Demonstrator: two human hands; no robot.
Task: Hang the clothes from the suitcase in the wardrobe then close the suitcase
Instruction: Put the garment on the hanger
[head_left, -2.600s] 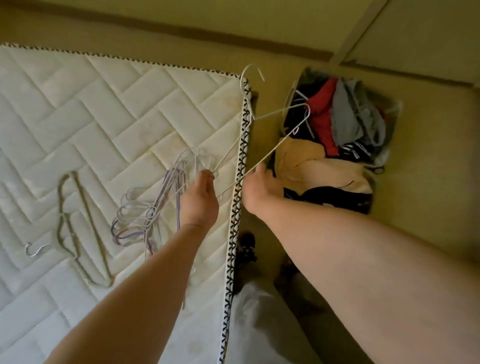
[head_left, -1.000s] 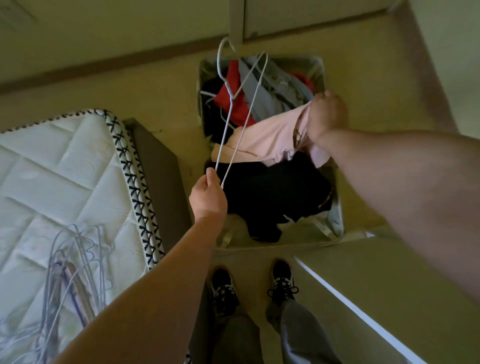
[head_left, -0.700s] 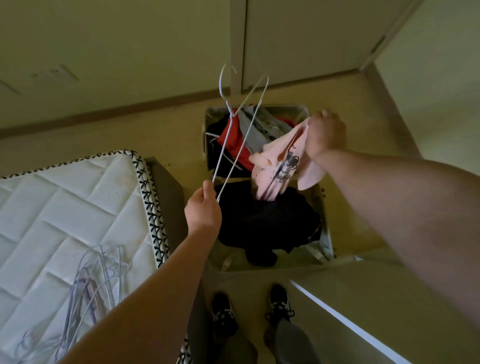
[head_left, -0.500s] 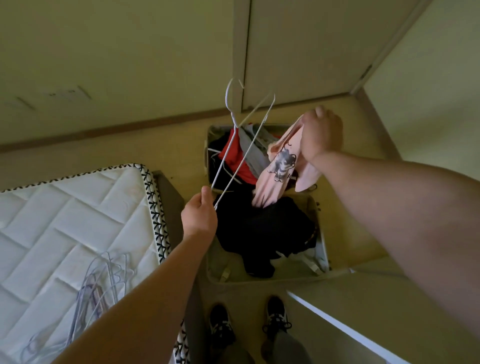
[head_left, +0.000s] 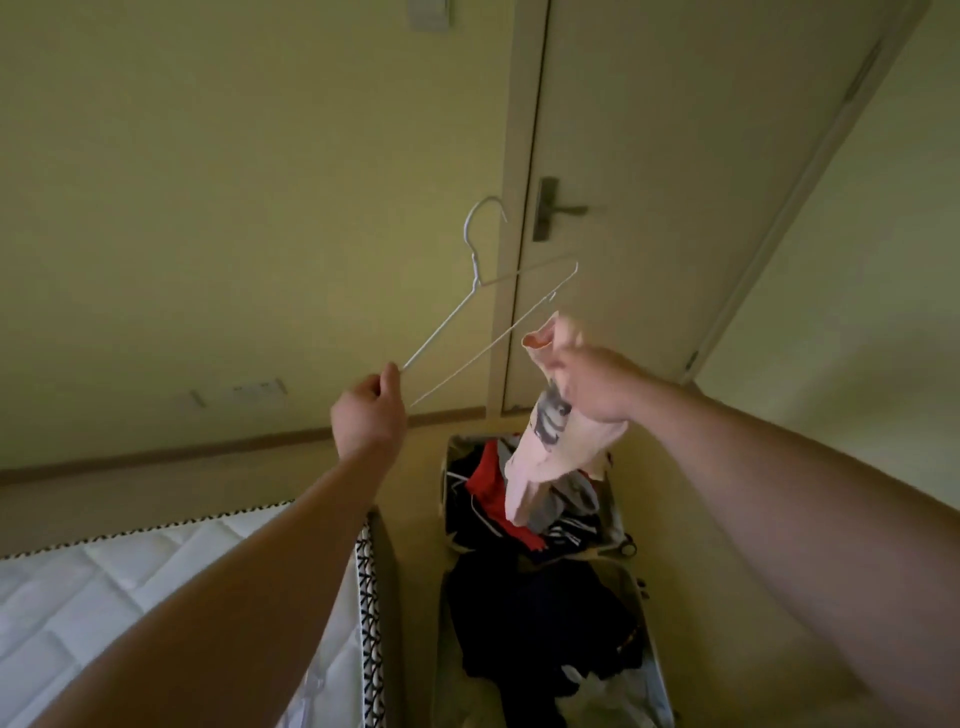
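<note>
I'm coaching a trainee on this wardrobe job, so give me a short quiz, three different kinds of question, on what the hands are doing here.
1. True or false: the left hand pinches the white wire hanger by one end.
2. What does the right hand grip? A) a blue towel B) the pink garment C) a green sock
3. Fill in: the suitcase on the floor lies ____.
Key: 1 true; 2 B; 3 open.
</note>
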